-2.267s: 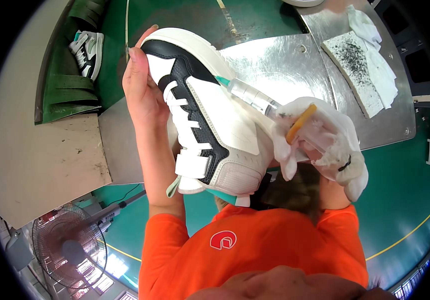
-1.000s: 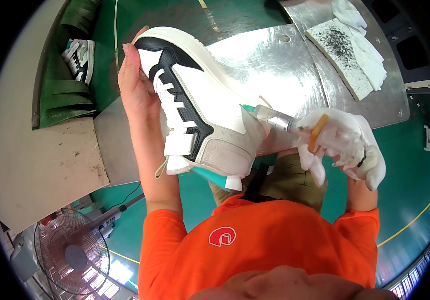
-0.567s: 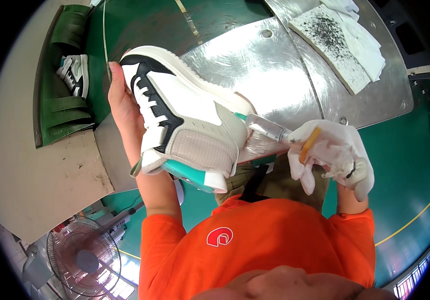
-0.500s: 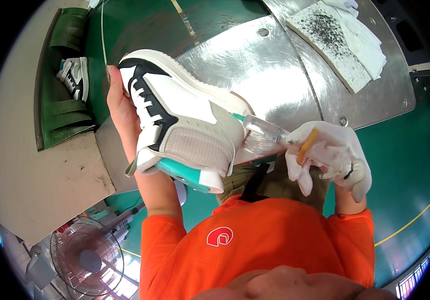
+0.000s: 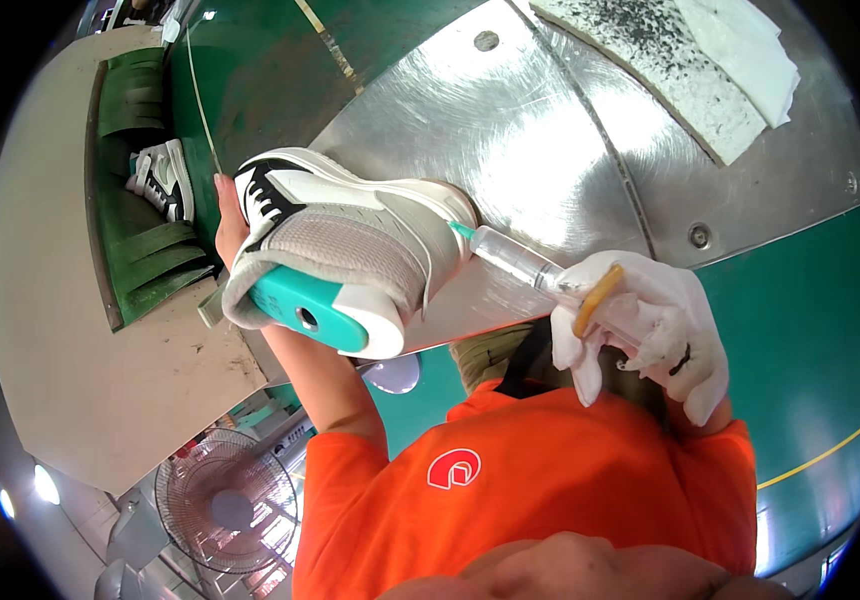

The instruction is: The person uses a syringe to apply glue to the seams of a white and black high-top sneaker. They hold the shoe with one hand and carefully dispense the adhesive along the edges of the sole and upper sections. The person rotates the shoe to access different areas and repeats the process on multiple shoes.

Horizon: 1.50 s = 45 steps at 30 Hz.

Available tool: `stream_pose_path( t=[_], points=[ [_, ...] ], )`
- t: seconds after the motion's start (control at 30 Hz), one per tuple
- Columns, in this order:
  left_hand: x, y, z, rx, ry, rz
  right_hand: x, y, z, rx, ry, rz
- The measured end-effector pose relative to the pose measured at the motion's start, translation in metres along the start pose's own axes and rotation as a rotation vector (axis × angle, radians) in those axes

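At the right of the view, the white-gloved right hand (image 5: 650, 335) is closed around a clear plastic syringe with a teal tip (image 5: 510, 258), an orange band looped about its rear end. The syringe's long axis runs up and to the left from this hand, its tip touching the toe of a white and grey sneaker with a teal sole block (image 5: 345, 255). The bare left hand (image 5: 230, 215) grips the sneaker from its far side, holding it sole-toward-camera above the shiny metal table (image 5: 550, 120). Right hand is nearer the syringe; left hand carries the shoe.
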<state>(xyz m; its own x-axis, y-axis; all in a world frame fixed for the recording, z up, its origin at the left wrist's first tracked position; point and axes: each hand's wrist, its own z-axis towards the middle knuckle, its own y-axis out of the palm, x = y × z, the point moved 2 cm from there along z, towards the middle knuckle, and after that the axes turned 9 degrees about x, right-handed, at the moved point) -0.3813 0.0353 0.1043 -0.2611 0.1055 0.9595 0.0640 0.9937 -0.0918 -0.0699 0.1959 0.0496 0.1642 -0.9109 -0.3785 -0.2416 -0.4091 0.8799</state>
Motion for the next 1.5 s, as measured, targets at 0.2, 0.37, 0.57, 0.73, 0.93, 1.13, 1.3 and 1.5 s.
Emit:
stream_pose_path(
  t=[0.2,0.37,0.57,0.73,0.93,1.13,1.3,1.5],
  points=[
    [-0.005,-0.023,0.002,-0.013,0.209,0.164,0.016,-0.016,0.009,-0.216,-0.118,0.026],
    [-0.02,-0.092,0.04,-0.034,0.656,0.457,0.025,-0.011,0.007,-0.208,-0.31,0.085],
    [-0.032,-0.14,0.021,-0.071,0.583,0.599,0.032,-0.013,0.015,-0.216,-0.446,0.038],
    [-0.049,-0.158,-0.082,0.013,-0.119,0.224,0.022,-0.016,0.014,-0.248,-0.225,-0.03],
    [-0.064,-0.153,-0.159,-0.147,-0.279,0.146,0.036,-0.021,0.015,-0.335,-0.377,0.01],
    [-0.074,-0.148,-0.197,-0.245,-0.42,0.1,0.036,-0.008,0.004,-0.24,-0.422,-0.013],
    [-0.097,-0.157,-0.219,-0.311,-0.504,0.084,0.035,0.006,-0.001,-0.127,-0.472,-0.06],
    [-0.111,-0.123,-0.232,-0.392,-0.567,0.081,0.032,0.012,-0.01,0.036,-0.488,-0.273]
  ],
)
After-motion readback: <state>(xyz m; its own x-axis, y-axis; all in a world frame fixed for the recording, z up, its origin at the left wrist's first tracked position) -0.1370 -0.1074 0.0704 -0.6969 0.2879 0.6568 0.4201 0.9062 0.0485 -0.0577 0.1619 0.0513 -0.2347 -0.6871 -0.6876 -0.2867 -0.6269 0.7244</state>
